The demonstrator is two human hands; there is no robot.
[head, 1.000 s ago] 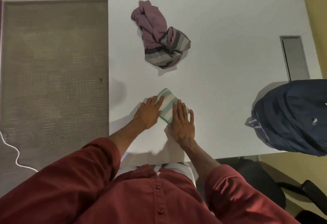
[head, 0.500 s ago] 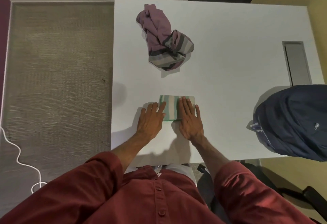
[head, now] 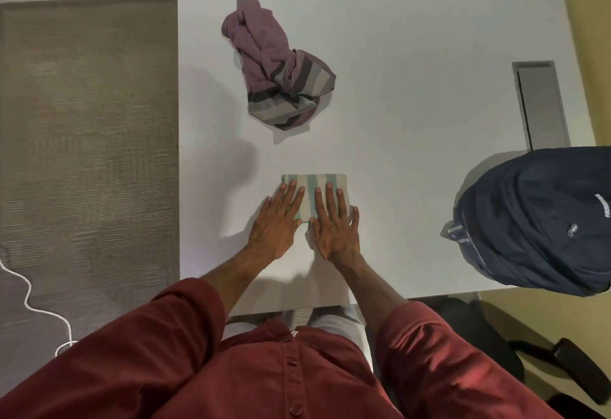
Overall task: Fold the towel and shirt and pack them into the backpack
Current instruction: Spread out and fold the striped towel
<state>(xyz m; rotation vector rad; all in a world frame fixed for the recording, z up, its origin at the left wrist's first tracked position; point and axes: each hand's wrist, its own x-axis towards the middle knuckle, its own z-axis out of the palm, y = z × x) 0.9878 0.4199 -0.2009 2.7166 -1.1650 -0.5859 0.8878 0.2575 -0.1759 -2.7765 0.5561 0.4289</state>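
A small folded towel (head: 312, 183) with green and white stripes lies flat near the front middle of the white table (head: 413, 87). My left hand (head: 279, 220) and my right hand (head: 334, 223) lie side by side on it, fingers straight, pressing its near half flat. A crumpled purple shirt (head: 274, 68) with grey stripes sits in a heap at the table's far left. A dark blue backpack (head: 542, 220) lies on the table's front right corner, partly over the edge; I cannot see an opening.
A grey recessed cable hatch (head: 540, 104) sits in the table's right side. A black office chair (head: 496, 336) stands under the front right. A white cord (head: 26, 289) trails on the carpet at left.
The towel has turned from a tilted lie to square with the table edge. Both hands have shifted onto it and now lie flat, side by side.
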